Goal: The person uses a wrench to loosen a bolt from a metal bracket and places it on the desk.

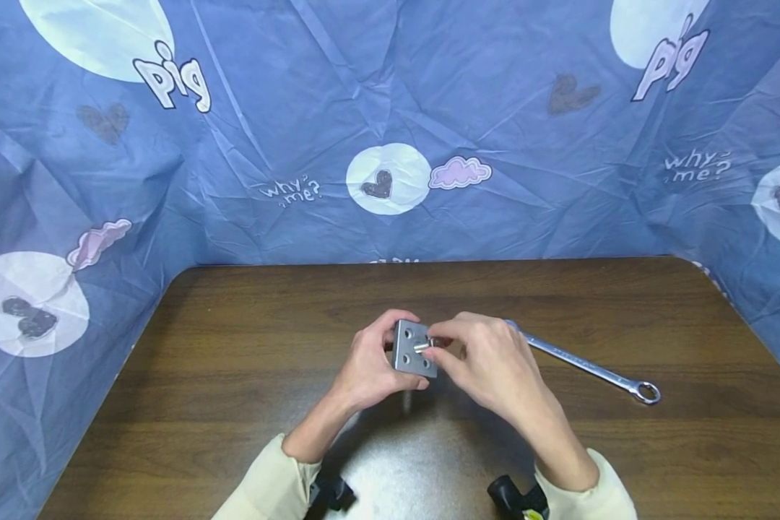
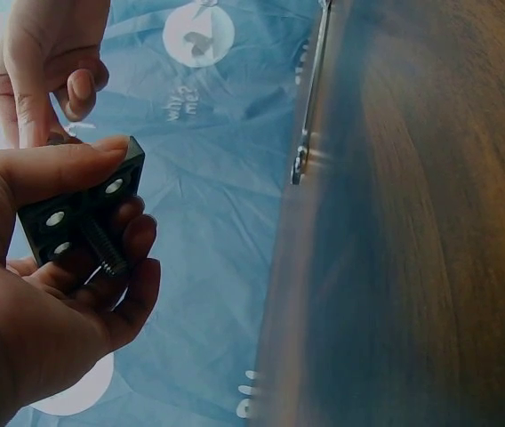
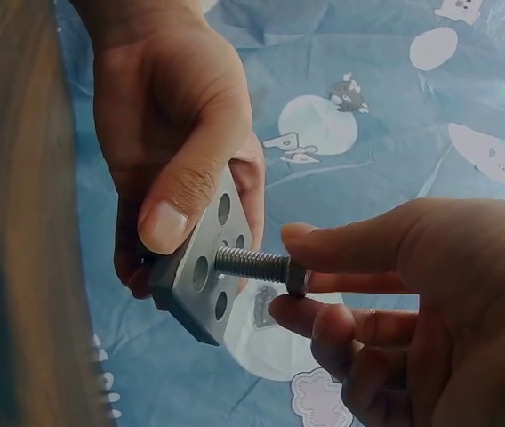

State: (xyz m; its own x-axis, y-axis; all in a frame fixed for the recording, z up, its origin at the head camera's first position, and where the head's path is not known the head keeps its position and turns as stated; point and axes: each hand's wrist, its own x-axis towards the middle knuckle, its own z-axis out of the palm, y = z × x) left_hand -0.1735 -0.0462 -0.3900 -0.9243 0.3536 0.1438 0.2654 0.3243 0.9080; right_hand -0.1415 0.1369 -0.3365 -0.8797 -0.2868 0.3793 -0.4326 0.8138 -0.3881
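My left hand (image 1: 370, 368) grips a grey metal plate (image 1: 404, 361) with several holes by its edges, raised above the table. My right hand (image 1: 494, 361) pinches the head of a hex bolt (image 3: 257, 265) between thumb and fingers. The bolt's threaded shank runs into a hole in the plate, and a length of thread shows between head and plate in the right wrist view. A threaded end (image 2: 101, 245) sticks out from the plate's other face in the left wrist view, near the curled left fingers (image 2: 137, 236).
A combination wrench (image 1: 585, 362) lies on the brown wooden table (image 1: 234, 347), to the right of and beyond my right hand. A blue printed cloth (image 1: 338, 108) hangs along the back and sides of the table.
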